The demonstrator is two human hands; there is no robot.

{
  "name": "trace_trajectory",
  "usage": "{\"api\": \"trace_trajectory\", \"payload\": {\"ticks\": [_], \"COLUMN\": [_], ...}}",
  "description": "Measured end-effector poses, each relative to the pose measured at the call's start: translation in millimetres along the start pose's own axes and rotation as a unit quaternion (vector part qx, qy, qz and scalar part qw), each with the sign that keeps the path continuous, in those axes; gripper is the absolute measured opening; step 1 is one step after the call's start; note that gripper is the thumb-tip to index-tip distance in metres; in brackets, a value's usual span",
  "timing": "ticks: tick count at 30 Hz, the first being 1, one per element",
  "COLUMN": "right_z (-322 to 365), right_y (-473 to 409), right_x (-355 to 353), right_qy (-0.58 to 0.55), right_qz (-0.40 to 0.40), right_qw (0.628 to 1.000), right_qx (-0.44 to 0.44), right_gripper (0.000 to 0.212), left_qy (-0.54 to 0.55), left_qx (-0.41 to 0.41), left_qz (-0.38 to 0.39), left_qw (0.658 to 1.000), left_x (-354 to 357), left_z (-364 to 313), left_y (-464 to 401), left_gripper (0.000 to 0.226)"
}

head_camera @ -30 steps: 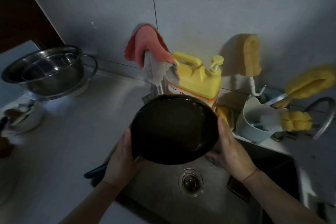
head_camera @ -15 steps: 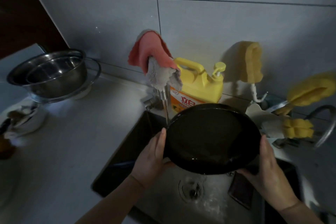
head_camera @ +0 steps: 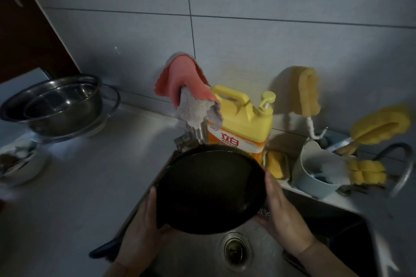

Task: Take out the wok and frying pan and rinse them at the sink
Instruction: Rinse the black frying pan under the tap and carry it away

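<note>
A black frying pan [head_camera: 209,189] hangs tilted over the steel sink [head_camera: 195,256], its inside facing me. My left hand [head_camera: 140,234] grips its near-left rim, thumb along the edge. My right hand [head_camera: 283,216] holds the right rim from the side and below. A dark handle [head_camera: 102,252] pokes out lower left, past my left wrist. The tap [head_camera: 198,135] stands just behind the pan, draped with a pink and grey cloth [head_camera: 189,96]. The drain [head_camera: 235,247] shows below the pan. No wok is visible.
A yellow detergent bottle [head_camera: 243,123] stands behind the sink. Right of it are a pale blue holder [head_camera: 315,173] with yellow sponges and brushes [head_camera: 380,126]. Stacked steel bowls [head_camera: 58,105] and a small white dish [head_camera: 20,164] sit on the left counter.
The pan swung right over the sink half a second ago and has now come back left and nearer the tap, both hands still on its rim.
</note>
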State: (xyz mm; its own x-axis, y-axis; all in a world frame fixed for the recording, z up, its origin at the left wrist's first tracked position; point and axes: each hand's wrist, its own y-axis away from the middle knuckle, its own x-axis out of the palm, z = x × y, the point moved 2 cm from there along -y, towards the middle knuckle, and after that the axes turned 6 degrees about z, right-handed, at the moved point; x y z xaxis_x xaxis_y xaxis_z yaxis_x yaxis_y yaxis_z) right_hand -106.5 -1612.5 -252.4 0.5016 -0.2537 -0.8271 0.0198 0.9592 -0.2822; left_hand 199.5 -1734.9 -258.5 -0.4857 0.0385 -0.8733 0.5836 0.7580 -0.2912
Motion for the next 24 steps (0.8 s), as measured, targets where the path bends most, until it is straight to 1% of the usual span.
{"api": "trace_trajectory", "payload": {"ticks": [3,6,7,10,15,16,19,20,22,24], "right_z": [12.6,25.1,27.9,26.7,4.6,0.7,-10.9,-14.9,-21.3,-24.7], "right_y": [-13.0,-21.7,-23.3,-21.5,-2.3,1.8,13.7,17.5,24.9,30.7], "right_x": [10.1,15.3,16.4,18.7,8.7,4.2,-10.2,-14.4,-22.3,-28.2], "right_qy": [-0.009,-0.005,0.002,0.005,0.019,0.017,0.017,0.019,0.021,0.021], "right_qz": [0.01,0.021,0.024,0.025,0.003,-0.003,-0.023,-0.027,-0.03,-0.033], "right_qw": [1.0,0.999,0.999,0.999,1.0,1.0,1.0,0.999,0.999,0.999], "right_qx": [-0.026,-0.043,-0.045,-0.045,-0.012,-0.005,0.014,0.017,0.023,0.025], "right_gripper": [0.127,0.129,0.131,0.131,0.131,0.132,0.134,0.134,0.138,0.146], "left_qy": [0.005,-0.008,-0.015,-0.012,0.005,0.011,0.005,0.0,0.005,0.003], "left_qx": [-0.031,-0.023,-0.028,-0.052,0.001,0.007,0.026,0.033,0.06,0.082], "left_qz": [-0.025,-0.068,-0.07,-0.053,0.016,0.025,0.049,0.052,0.05,0.043], "left_qw": [0.999,0.997,0.997,0.997,1.0,1.0,0.998,0.998,0.997,0.996], "left_x": [-7.6,-10.7,-12.4,-21.1,-12.3,-8.4,2.2,3.5,5.0,11.2], "left_z": [20.8,39.0,39.4,26.9,7.9,2.7,-18.4,-25.8,-38.7,-43.9], "left_y": [9.2,17.2,18.2,9.7,0.9,-2.0,-14.1,-18.6,-26.7,-31.5], "left_gripper": [0.113,0.118,0.119,0.115,0.116,0.117,0.133,0.135,0.123,0.112]}}
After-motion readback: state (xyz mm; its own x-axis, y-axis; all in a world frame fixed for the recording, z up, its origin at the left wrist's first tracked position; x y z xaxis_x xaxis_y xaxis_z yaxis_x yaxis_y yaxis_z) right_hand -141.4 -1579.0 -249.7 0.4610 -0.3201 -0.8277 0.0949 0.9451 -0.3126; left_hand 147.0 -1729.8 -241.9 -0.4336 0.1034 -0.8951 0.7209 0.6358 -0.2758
